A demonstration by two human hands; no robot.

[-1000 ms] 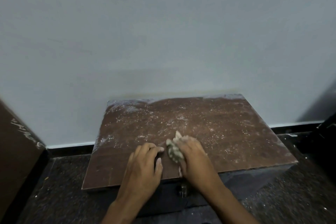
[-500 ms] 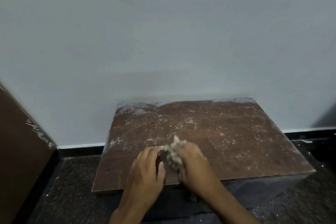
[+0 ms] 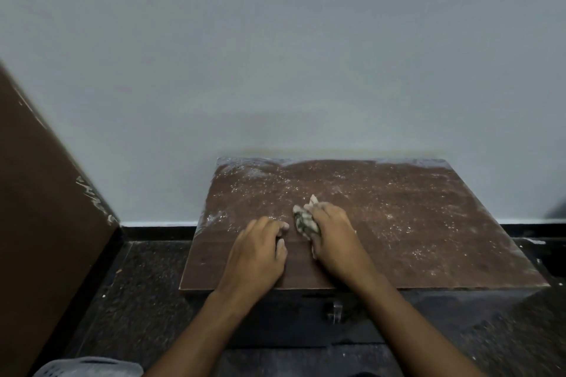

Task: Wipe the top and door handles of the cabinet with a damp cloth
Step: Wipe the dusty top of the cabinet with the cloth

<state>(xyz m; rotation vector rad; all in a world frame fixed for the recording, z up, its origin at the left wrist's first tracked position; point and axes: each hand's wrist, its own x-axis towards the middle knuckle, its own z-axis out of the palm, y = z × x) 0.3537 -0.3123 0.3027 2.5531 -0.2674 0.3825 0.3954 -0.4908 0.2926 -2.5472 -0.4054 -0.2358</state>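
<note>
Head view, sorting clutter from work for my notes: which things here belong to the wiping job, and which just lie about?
Belongs to the job:
- dusty brown wooden cabinet top
- crumpled pale cloth, gripped by the right hand
- left hand, flat on the top
- small metal door handle

Just lying about:
- leaning brown board
- grey perforated basket

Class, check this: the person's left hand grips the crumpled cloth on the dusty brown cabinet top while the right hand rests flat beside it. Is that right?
Not quite: the hands are swapped. The head view shows the right hand gripping the crumpled cloth on the dusty brown cabinet top, while the left hand rests flat beside it.
</note>
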